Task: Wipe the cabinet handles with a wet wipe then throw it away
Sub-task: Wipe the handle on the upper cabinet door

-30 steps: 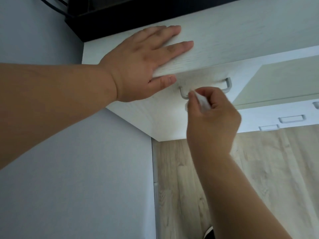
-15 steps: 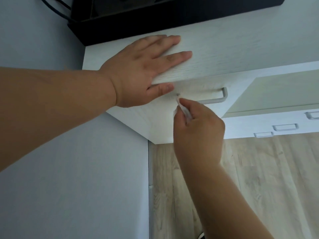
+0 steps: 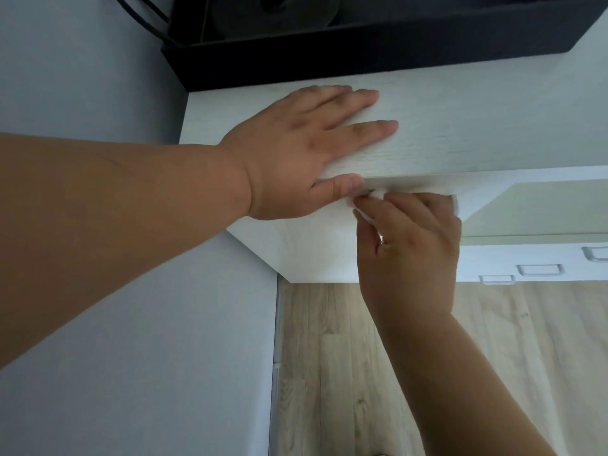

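On the cabinet top, near its front left corner, the left hand lies palm down. Its grip is spread: four straight fingers rest flat on the pale wood grain, while the thumb hooks over the front edge and presses against the drawer front below.

Just under that edge, the right hand reaches up from the lower right with its back toward the camera. Its grip is pinching the wipe between the thumb and curled fingers. Only a small white fold of the wipe shows at the fingertips, close beside the left thumb tip and up against the top of the drawer front. The handle on this drawer is almost wholly hidden behind the right hand. Only its grey right end shows past the knuckles, so whether the wipe touches the bar cannot be told. A small glint shows between two of the right hand's fingers; what it is cannot be made out.

A black box stands along the back of the cabinet top, and a dark cable runs up the wall beside its left end. To the right, the cabinet steps back to more white fronts with three further grey handles low down. Pale wood floor runs beneath, meeting the grey wall on the left.
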`<state>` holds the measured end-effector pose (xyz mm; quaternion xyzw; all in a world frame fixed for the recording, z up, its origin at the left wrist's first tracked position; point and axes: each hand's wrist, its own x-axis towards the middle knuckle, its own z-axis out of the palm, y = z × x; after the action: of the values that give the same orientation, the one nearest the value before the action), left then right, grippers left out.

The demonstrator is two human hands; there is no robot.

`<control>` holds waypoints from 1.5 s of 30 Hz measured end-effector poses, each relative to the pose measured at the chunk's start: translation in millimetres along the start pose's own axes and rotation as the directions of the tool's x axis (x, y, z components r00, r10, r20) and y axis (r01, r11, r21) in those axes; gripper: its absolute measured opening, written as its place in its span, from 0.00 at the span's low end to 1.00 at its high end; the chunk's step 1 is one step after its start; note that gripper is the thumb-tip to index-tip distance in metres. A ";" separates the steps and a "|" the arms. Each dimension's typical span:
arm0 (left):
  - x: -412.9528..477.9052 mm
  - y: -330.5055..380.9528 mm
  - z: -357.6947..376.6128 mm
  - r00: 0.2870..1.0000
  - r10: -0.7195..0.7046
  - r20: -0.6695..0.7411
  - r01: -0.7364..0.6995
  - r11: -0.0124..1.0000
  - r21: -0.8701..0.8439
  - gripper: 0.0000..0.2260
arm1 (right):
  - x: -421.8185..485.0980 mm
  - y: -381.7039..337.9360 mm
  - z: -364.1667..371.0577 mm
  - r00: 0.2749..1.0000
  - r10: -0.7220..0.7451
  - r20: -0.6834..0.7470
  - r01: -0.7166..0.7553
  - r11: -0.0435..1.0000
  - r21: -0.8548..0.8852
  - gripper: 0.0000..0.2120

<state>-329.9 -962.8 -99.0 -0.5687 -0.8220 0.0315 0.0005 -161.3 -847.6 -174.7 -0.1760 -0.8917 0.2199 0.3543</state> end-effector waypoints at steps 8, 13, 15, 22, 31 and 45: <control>0.0 -2.0 1.4 1.000 0.006 -0.018 -0.006 1.000 -0.022 0.31 | 11.8 22.3 -23.1 0.990 0.133 0.038 -0.130 0.989 -0.070 0.06; 0.3 -0.9 1.0 1.000 0.002 -0.009 -0.002 1.000 -0.027 0.32 | 1.5 -7.1 -7.6 0.995 0.056 0.083 -0.054 0.998 -0.026 0.06; 0.1 -1.1 0.9 1.000 -0.002 -0.011 0.002 1.000 -0.024 0.32 | 3.3 -6.1 -7.8 0.996 0.049 0.075 -0.044 0.997 -0.062 0.06; -0.2 -3.7 2.4 1.000 -0.007 -0.015 0.007 1.000 -0.012 0.32 | 2.6 -4.7 -5.5 0.999 0.029 0.024 -0.028 0.999 -0.031 0.06; 1.1 -2.8 4.4 0.999 -0.002 -0.032 0.002 1.000 -0.011 0.33 | -17.8 1.3 -22.4 0.998 0.050 -0.041 -0.051 0.999 -0.011 0.06; 0.6 -3.2 3.2 1.000 0.004 -0.028 -0.004 1.000 0.000 0.32 | -31.0 -20.4 4.8 0.899 0.434 -0.057 -0.423 0.894 0.148 0.06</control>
<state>-333.2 -963.6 -102.0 -0.5709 -0.8206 0.0234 0.0117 -146.7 -880.6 -184.5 -0.3540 -0.7980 0.3429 0.3469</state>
